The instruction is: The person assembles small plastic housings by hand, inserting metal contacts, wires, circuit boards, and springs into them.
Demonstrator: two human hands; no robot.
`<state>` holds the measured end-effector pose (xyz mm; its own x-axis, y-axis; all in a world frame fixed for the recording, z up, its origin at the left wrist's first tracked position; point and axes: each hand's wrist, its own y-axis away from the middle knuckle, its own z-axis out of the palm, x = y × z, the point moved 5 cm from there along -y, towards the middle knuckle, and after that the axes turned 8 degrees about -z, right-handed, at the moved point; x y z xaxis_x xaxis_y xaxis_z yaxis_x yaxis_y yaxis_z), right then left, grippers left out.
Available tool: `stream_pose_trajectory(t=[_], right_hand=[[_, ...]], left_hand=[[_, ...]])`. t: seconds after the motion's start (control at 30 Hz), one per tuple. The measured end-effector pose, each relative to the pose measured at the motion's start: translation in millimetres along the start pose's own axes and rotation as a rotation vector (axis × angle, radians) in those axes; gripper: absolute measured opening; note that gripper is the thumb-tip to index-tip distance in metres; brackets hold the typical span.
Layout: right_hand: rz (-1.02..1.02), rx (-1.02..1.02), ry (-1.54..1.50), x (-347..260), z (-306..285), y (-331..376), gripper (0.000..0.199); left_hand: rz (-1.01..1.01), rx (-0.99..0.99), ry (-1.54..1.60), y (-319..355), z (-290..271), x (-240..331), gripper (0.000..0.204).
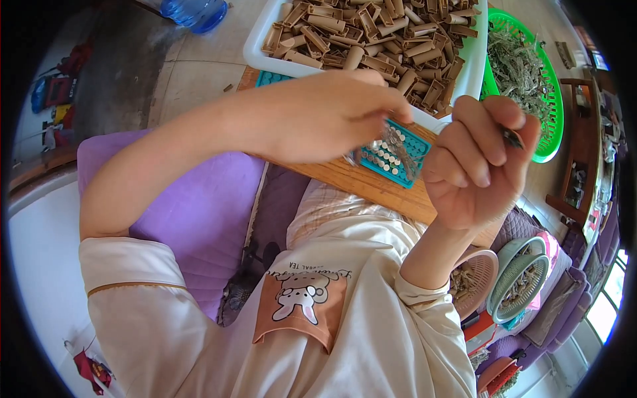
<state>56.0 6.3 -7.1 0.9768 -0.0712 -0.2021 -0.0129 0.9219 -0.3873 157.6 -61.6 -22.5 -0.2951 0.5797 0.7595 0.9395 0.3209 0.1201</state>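
My left hand (318, 123) reaches across the wooden board with its fingers curled inward. Blurred, thin see-through strips (401, 149) show below its fingertips, over a teal moulded tray (400, 180). Small round pale pieces (385, 156) sit in rows in that tray. What the left fingers grip is hidden and smeared. Raised to the right of the tray, my right hand (474, 162) has its fingers folded toward the palm. Between thumb and forefinger it pinches a small dark piece (513, 138), too small to name.
A white tub (255, 50) full of brown plastic casings stands beyond the board (332, 174). Right of it is a green basket (556, 126) of greyish pieces. Pink (490, 282) and pale green baskets (494, 308) sit at lower right. A blue water bottle (199, 14) stands far left.
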Motion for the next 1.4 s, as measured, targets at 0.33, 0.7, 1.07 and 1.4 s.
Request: stream_pose_trajectory(t=[0.33, 0.7, 1.07, 1.4], right_hand=[[-0.203, 0.004, -0.265, -25.3, 10.7, -0.4, 0.006], [-0.264, 0.386, 1.141, -30.7, -8.0, 34.0, 0.065], [-0.203, 0.472, 1.159, -10.2, -8.5, 37.7, 0.021], [-0.417, 0.515, 0.956, -10.2, -8.9, 43.4, 0.029]], left_hand=[[-0.035, 0.041, 0.247, 9.0, 2.8, 28.9, 0.032], [0.020, 0.157, 0.136, 11.3, -0.7, 33.3, 0.023], [-0.287, 0.039, 0.632, 14.9, 5.6, 25.4, 0.043], [-0.275, -0.014, 0.600, 13.5, -2.0, 25.8, 0.037]])
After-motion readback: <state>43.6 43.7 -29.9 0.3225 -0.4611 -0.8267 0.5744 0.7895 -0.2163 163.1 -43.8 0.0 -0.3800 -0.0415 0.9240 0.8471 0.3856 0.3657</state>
